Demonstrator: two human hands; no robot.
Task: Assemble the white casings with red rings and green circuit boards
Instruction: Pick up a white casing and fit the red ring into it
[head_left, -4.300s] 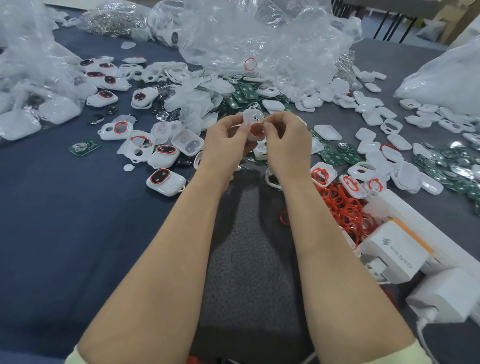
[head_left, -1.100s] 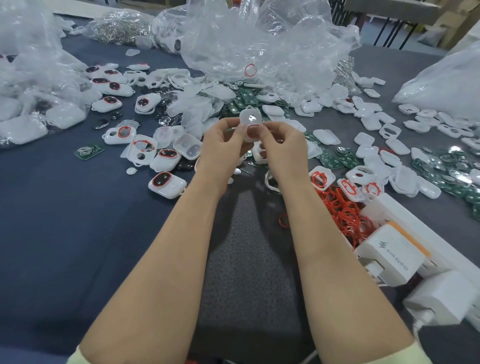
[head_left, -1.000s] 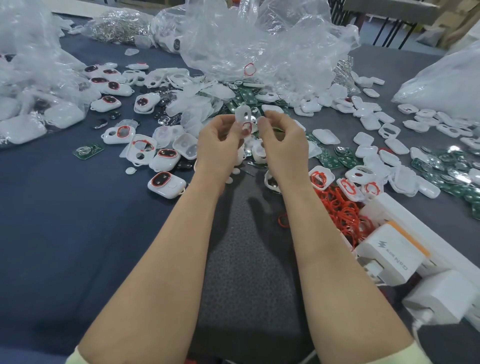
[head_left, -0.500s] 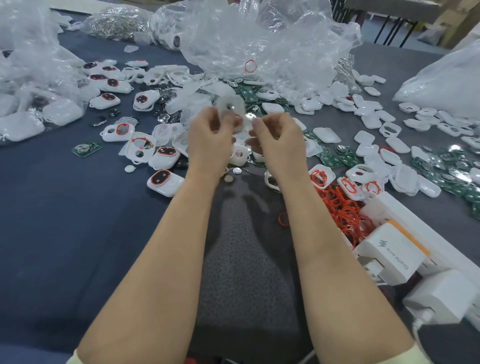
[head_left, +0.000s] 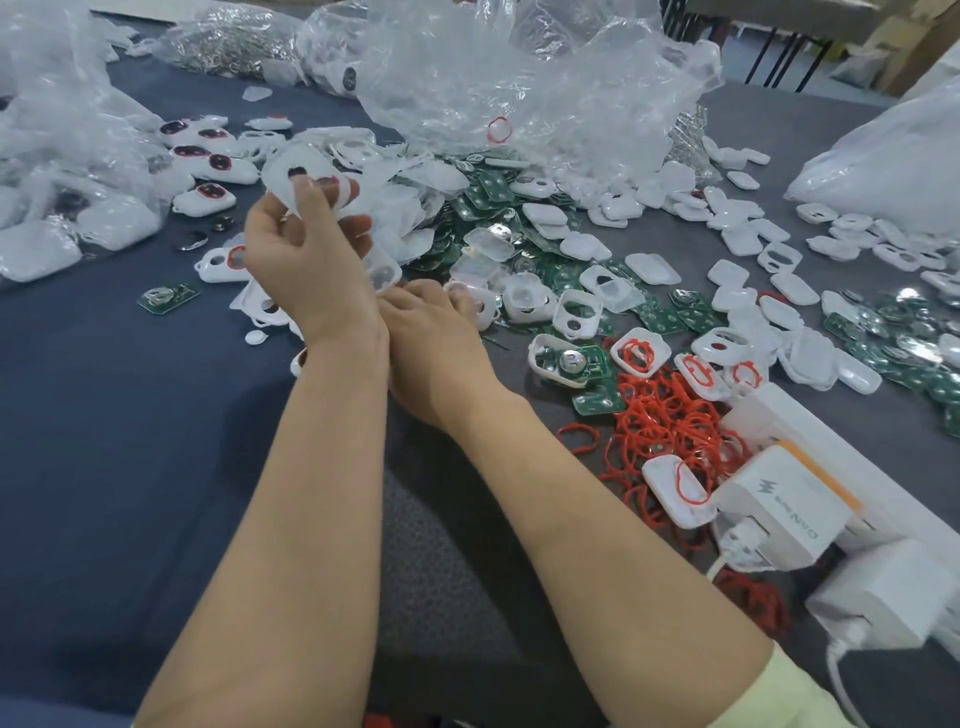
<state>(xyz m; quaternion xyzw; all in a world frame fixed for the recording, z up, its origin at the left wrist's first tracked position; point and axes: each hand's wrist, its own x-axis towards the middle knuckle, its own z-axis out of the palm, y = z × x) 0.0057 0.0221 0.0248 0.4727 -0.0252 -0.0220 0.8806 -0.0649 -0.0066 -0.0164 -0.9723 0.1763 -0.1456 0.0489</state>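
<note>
My left hand (head_left: 306, 260) is raised above the table and pinches a white casing (head_left: 298, 174) at its fingertips; the casing is blurred. My right hand (head_left: 431, 343) lies low on the table just right of my left wrist, its fingertips touching a white casing (head_left: 480, 306) in the pile. A heap of red rings (head_left: 665, 410) lies to the right. Green circuit boards (head_left: 493, 202) are mixed among loose white casings in the middle. One casing with a board in it (head_left: 566, 358) lies beside the rings.
Crumpled clear plastic bags (head_left: 519, 78) fill the back and the left edge. Casings fitted with red rings (head_left: 205, 200) lie at the left, with a lone board (head_left: 169, 299) nearer. A white charger (head_left: 779, 504) on a power strip (head_left: 831, 441) sits at the right.
My hands have parted. The left hand lifted the casing up and to the left, while the right hand let go and dropped to the casings on the table.
</note>
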